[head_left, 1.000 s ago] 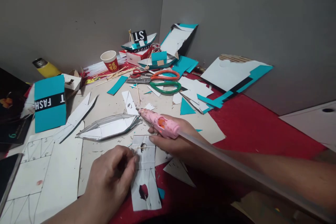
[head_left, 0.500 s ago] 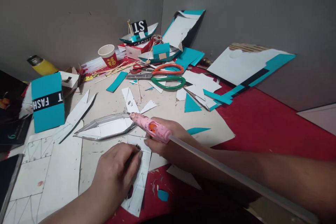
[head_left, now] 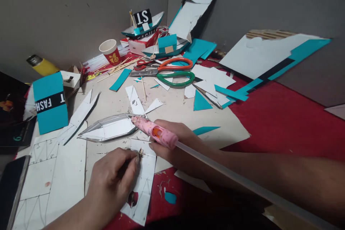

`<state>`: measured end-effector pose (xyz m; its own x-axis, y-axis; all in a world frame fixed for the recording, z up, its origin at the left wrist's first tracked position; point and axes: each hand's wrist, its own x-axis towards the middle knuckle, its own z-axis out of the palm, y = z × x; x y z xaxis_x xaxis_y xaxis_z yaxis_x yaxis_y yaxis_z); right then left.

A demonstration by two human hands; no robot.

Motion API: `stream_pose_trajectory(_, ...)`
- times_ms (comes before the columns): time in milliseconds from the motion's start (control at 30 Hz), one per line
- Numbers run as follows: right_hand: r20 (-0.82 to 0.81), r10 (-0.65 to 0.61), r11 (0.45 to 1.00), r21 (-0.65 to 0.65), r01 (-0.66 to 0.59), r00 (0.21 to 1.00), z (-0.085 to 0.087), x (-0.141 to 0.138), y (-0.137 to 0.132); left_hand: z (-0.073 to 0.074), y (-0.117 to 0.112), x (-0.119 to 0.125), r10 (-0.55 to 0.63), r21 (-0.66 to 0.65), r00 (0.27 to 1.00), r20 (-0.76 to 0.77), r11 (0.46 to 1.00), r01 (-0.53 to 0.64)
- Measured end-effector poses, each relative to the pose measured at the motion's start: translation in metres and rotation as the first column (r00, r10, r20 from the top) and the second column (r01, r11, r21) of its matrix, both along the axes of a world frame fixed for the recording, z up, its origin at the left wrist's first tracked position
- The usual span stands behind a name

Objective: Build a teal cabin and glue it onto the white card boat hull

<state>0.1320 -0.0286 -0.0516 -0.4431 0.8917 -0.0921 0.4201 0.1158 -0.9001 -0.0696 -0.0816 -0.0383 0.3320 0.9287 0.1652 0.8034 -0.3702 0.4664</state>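
My right hand is wrapped round a pink hot glue gun, a long translucent glue stick running out of its back. Its nozzle rests over the right end of a pointed cardboard boat hull lying on the table. My left hand is closed, thumb and finger pinched beside a hole in a folded white card strip. A thin light sliver shows at the fingertips, too small to name. Part of the strip is hidden beneath this hand.
Scissors with orange and green handles lie beyond the hull. Behind them stand a red paper cup and two finished-looking boats. Teal and white card scraps, a teal box piece and a drawn-on sheet surround the work.
My left hand has drawn slightly left, so more of the strip and its holes shows. The glue gun stays at the hull's right end. The camera view has shifted a little.
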Motion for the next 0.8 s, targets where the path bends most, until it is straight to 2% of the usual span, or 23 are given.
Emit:
stream_pose_trajectory(133,-0.097,-0.008,1.0,0.024,0.01,0.995,-0.01,-0.003,-0.003,0.0,-0.001,-0.004,-0.008,0.027,1.0,-0.005,1.0,0.008)
stream_pose_trajectory(233,-0.092,0.017,0.998,0.054,-0.013,0.996,-0.014,-0.004,-0.004,0.001,-0.002,-0.009,0.003,-0.021,1.0,0.025,1.0,-0.003)
stream_pose_trajectory(333,-0.055,0.041,0.996,0.077,-0.037,0.998,-0.011,-0.004,-0.003,0.0,-0.005,-0.01,-0.02,-0.07,0.998,0.064,0.997,0.025)
stream_pose_trajectory(467,0.005,0.095,0.995,-0.009,-0.095,0.995,-0.003,-0.003,-0.003,-0.002,-0.006,-0.007,-0.022,-0.058,0.997,0.079,0.998,0.027)
stream_pose_trajectory(533,0.042,0.113,0.993,-0.025,-0.112,0.993,-0.002,-0.003,-0.004,-0.003,-0.005,-0.005,-0.02,-0.058,0.997,0.077,0.998,0.024)
stream_pose_trajectory(667,0.044,0.081,0.996,0.032,-0.083,0.996,-0.004,-0.004,-0.004,-0.004,-0.002,-0.002,-0.025,-0.09,0.997,0.073,0.995,0.032)
stream_pose_trajectory(800,0.052,0.138,0.99,-0.037,-0.136,0.989,-0.002,-0.004,-0.002,-0.005,0.0,-0.001,0.003,-0.105,0.998,0.065,0.994,0.004)
